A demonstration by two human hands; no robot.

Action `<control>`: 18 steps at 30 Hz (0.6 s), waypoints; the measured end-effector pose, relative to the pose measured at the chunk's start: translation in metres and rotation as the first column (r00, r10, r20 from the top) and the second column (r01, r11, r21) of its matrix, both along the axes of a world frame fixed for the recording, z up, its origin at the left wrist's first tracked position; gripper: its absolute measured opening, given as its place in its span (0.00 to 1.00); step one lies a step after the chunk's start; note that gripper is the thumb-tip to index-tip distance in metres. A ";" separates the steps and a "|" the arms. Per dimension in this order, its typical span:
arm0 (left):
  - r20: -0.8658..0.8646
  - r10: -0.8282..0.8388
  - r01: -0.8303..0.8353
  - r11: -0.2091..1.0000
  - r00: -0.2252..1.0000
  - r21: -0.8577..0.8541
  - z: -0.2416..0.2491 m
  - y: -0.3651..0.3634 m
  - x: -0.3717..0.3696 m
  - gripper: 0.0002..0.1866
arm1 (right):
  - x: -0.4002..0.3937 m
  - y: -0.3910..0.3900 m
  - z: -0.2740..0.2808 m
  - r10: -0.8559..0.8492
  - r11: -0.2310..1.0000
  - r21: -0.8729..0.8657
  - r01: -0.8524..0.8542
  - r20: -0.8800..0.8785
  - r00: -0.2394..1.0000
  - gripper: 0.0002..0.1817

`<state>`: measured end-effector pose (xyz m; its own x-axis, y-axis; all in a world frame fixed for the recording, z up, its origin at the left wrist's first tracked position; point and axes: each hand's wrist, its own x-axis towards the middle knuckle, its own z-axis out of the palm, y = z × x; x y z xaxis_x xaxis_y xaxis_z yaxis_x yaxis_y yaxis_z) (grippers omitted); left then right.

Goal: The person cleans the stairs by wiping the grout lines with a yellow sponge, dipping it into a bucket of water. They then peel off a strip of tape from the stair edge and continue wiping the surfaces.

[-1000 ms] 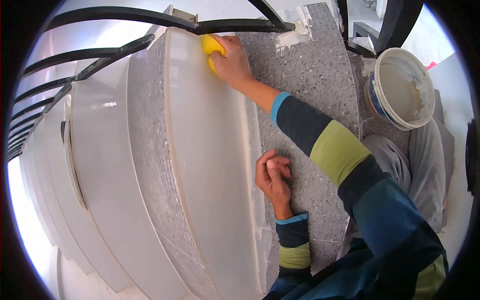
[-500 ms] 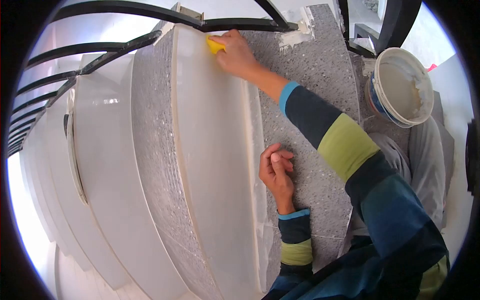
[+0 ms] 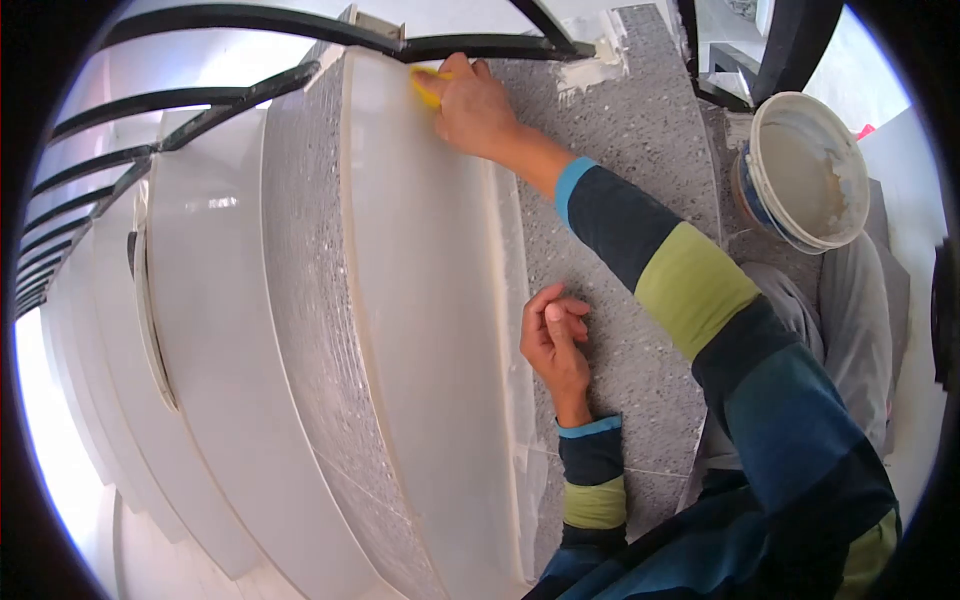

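Observation:
A yellow sponge [image 3: 428,88] is gripped in my right hand [image 3: 472,108] at the upper end of the pale, smooth stair riser [image 3: 425,250], close to the black railing. Only part of the sponge shows beside my fingers. My left hand [image 3: 555,342] rests on the speckled grey step [image 3: 640,330], near the riser's edge. Its fingers are loosely curled, and nothing shows in them.
A white bucket [image 3: 757,190] with cloudy liquid stands at the right, beside my grey-trousered leg [image 3: 850,320]. Black railing bars [image 3: 250,18] run across the top left. More stairs [image 3: 215,300] descend to the left. Whitish patches [image 3: 598,65] mark the step's upper end.
My right hand has shifted very slightly at the riser's upper end, and less of the sponge shows. My left hand has hardly moved.

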<state>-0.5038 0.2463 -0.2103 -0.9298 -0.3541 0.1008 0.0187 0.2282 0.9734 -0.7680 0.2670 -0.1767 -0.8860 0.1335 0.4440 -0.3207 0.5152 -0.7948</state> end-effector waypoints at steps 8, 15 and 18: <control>-0.017 0.006 -0.006 1.000 1.000 0.013 0.000 -0.005 0.001 0.18 | 0.002 -0.028 -0.005 -0.059 0.880 -0.475 0.020 -0.067 0.996 0.29; 0.008 0.007 -0.007 0.998 1.000 0.065 0.003 -0.001 0.002 0.18 | -0.011 -0.026 -0.016 -0.014 0.976 -0.220 -0.010 -0.105 0.994 0.33; 0.015 -0.002 0.001 0.998 1.000 0.069 0.005 0.001 0.000 0.17 | -0.005 -0.019 -0.005 -0.035 0.999 0.012 0.035 -0.003 0.999 0.35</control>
